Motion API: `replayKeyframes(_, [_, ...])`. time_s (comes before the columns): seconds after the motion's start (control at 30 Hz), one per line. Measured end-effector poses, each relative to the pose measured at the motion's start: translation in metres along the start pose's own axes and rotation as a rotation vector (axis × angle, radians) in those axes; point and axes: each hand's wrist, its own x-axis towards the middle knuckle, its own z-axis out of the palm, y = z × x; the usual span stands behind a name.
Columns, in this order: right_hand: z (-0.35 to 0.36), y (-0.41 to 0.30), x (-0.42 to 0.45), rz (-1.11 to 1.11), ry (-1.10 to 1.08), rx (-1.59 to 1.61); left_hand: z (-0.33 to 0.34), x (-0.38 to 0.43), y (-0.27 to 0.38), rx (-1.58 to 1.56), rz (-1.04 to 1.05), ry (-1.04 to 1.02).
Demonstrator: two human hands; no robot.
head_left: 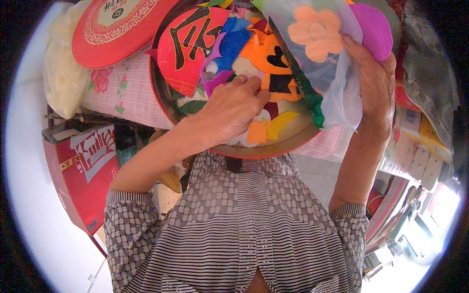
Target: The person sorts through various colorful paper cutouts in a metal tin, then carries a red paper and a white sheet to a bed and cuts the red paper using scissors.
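Observation:
My left hand (pixel 238 102), a ring on one finger, reaches into a round tin (pixel 263 151) with its fingers curled down among felt scraps. Its fingertips are hidden, so whether it pinches a piece cannot be told. Around it lie purple felt (pixel 217 82), blue felt (pixel 234 42), orange felt with black patches (pixel 273 55) and a yellow piece (pixel 282 124). At the tin's right side my right hand (pixel 372 69) grips a translucent plastic bag (pixel 340 99). An orange felt flower (pixel 315 33) shows at the bag, and a purple felt piece (pixel 373 31) sits against that hand.
A red round lid (pixel 121 33) with printing lies left of the tin, on a pink checked tablecloth (pixel 135 91). Beside it is a pale plastic bag (pixel 64 73). Lower left stands a red box (pixel 86 175). Red card (pixel 190 47) bearing writing rests in the tin.

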Motion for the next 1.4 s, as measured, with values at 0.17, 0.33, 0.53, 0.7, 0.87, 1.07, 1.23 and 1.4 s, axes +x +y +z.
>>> replayKeyframes(0.17, [-0.001,0.011,0.004,-0.007,-0.017,0.107,-0.003,0.007,0.003,-0.024,-0.158,-0.039])
replayKeyframes(0.33, [0.009,0.011,0.005,-0.107,-0.014,0.204,0.006,0.019,0.005,0.013,-0.108,0.054])
replayKeyframes(0.53, [0.002,0.013,0.007,-0.037,0.02,0.24,-0.01,0.021,-0.02,-0.252,-0.141,0.095])
replayKeyframes(0.7, [-0.005,0.016,0.012,-0.047,0.071,0.046,-0.061,0.006,-0.043,-0.399,-0.361,0.26])
replayKeyframes(0.87, [0.001,0.018,0.009,0.046,0.191,0.193,-0.078,-0.026,-0.059,-0.08,-0.333,0.235])
replayKeyframes(1.07, [0.001,0.002,0.002,0.007,0.115,-0.054,-0.063,-0.035,-0.051,0.219,-0.344,0.107])
replayKeyframes(1.23, [0.0,0.01,0.005,-0.009,0.13,0.052,-0.063,-0.032,-0.052,0.238,-0.466,0.231])
replayKeyframes(1.4, [0.0,0.018,0.004,-0.029,0.053,0.168,-0.06,-0.02,-0.073,0.368,-0.468,0.441])
